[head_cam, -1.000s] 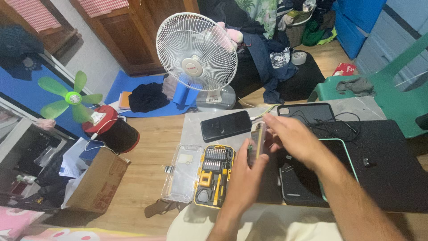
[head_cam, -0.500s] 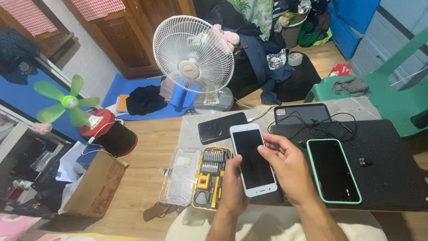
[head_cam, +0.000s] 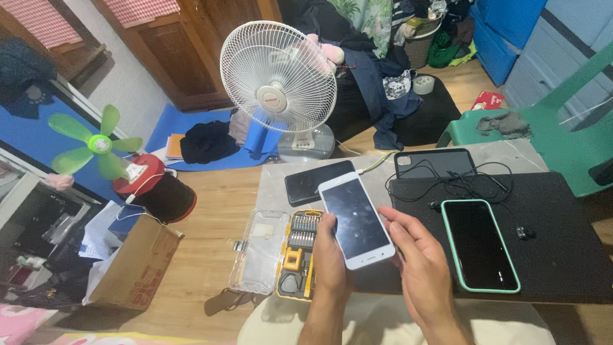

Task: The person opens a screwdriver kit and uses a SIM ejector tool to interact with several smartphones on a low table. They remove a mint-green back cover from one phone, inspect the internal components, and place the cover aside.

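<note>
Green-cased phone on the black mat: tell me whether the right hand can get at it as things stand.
Probably yes. The right hand is open beside the white phone, which the left hand grips. The green-cased phone lies face up just right of it, with only bare black mat between.

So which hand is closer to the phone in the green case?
The right hand. It sits just beside the green-cased phone, only a narrow strip of black mat between them. The left hand is farther off, holding the white phone.
</note>
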